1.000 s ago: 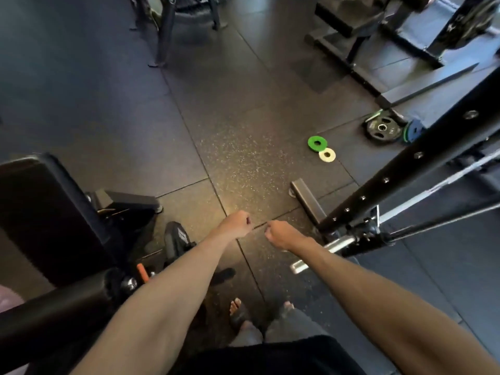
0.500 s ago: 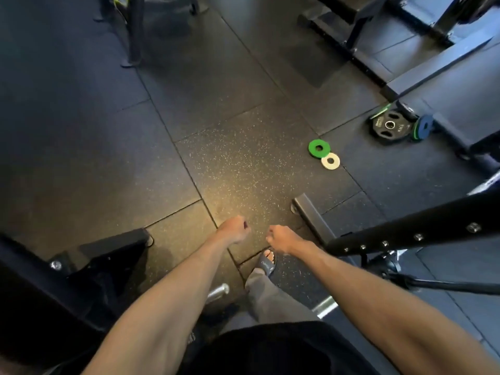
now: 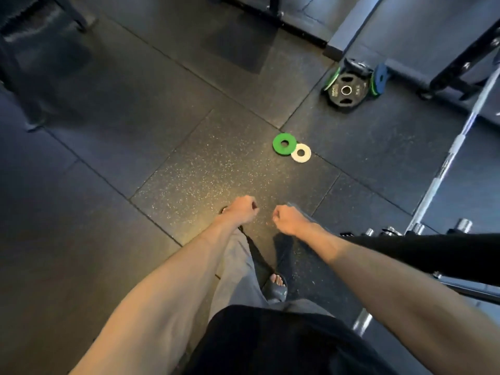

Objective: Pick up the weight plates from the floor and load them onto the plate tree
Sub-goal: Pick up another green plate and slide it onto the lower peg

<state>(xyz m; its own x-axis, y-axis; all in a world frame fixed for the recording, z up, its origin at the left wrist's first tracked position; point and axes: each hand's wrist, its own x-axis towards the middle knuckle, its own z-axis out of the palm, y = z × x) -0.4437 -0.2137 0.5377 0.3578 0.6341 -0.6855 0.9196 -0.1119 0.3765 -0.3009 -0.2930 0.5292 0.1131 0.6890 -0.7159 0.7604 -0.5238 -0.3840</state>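
Note:
A small green plate (image 3: pixel 284 144) lies flat on the rubber floor, touching a smaller white plate (image 3: pixel 301 153) at its right. Farther back right, a black plate (image 3: pixel 346 90) leans on a low stand, with a green plate (image 3: pixel 331 79) at its left and a blue plate (image 3: pixel 380 76) at its right. My left hand (image 3: pixel 241 209) and right hand (image 3: pixel 288 220) are held out as loose fists with nothing in them, well short of the green and white plates.
A barbell (image 3: pixel 443 169) runs diagonally down the right side. A black rack beam (image 3: pixel 433 253) crosses at lower right with steel pegs above it. Bench and rack feet (image 3: pixel 276 14) stand at the back. My sandalled foot (image 3: pixel 276 288) is on the floor below.
I have stepped forward; the green and white plates and the stand are nearer. The bench at the left has dropped out of view. Both fists stay shut and empty.

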